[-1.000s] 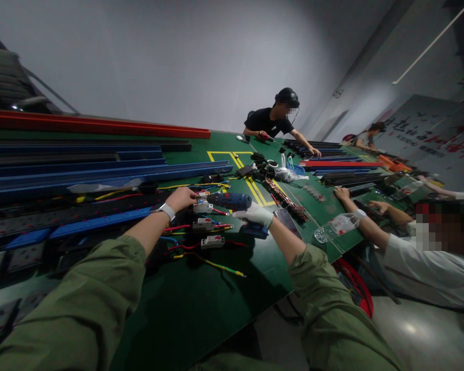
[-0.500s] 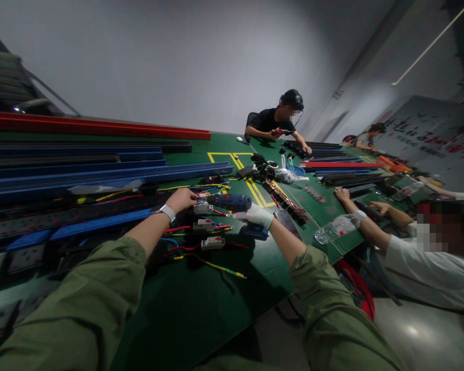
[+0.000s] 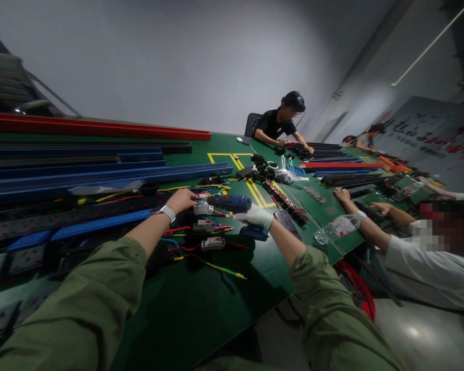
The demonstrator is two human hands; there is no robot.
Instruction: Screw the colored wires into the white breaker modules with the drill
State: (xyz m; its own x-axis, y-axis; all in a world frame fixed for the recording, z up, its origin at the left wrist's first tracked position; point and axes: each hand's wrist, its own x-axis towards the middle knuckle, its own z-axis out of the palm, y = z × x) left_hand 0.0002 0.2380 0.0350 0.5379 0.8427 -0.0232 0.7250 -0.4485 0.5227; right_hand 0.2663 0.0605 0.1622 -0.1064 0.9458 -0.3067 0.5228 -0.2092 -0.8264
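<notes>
My right hand (image 3: 255, 216), in a white glove, grips a blue cordless screwdriver (image 3: 232, 202) whose tip points left at a small white circuit breaker (image 3: 203, 196). My bare left hand (image 3: 181, 199), with a white wristband, rests closed on that breaker and steadies it. Closer to me on the green table (image 3: 201, 304) lie three more white breakers: the farthest (image 3: 203, 209), the middle breaker (image 3: 203, 225) and the nearest breaker (image 3: 212, 243), each with red, blue or yellow wires attached.
Long blue, black and red rails (image 3: 100, 172) fill the table's left side. A person in white (image 3: 421, 257) sits at my right with hands on the table. Another person in black (image 3: 280, 126) works at the far end. Small parts and a plastic bag (image 3: 288, 175) lie mid-table.
My hands and the screwdriver have stayed put. The person in black at the far end has drawn both arms in toward the dark rails.
</notes>
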